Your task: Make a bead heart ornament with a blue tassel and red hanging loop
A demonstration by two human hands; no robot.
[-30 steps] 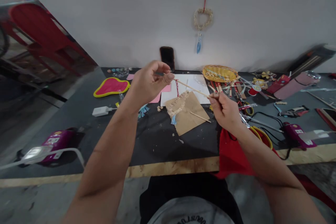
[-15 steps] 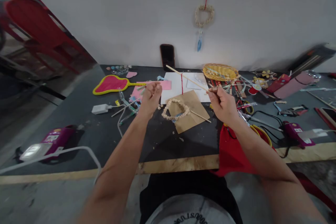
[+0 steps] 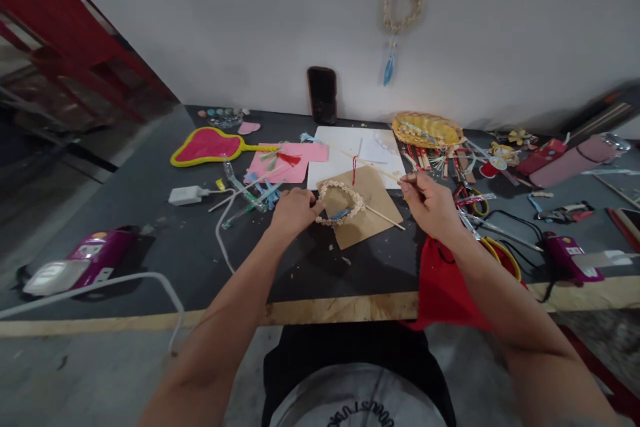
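My right hand (image 3: pixel 430 203) pinches the end of a thin wooden stick (image 3: pixel 370 167), which slants up to the left over the white paper. A short red string (image 3: pixel 355 170) hangs from that stick. My left hand (image 3: pixel 296 212) is lowered to the table, fingertips drawn together at the left side of a beaded ring (image 3: pixel 361 200). Whether it grips the ring or small loose beads there is hidden. The ring rests partly on a square of brown paper (image 3: pixel 370 230), with a blue piece inside it. A second wooden stick (image 3: pixel 385 217) sticks out from its right side.
A phone (image 3: pixel 323 95) leans on the wall, where a beaded hanging (image 3: pixel 420 10) hangs. Around lie a pink-yellow fan shape (image 3: pixel 206 147), pink paper (image 3: pixel 295 173), a yellow basket (image 3: pixel 425 130), scissors (image 3: pixel 480 205), red cloth (image 3: pixel 445 287), a pink bottle (image 3: pixel 575 163) and purple devices (image 3: pixel 103 250).
My left hand has come down from above the table to the left side of the beaded ring. My right hand still holds the stick, and the red string hangs lower. The view has tilted down slightly.
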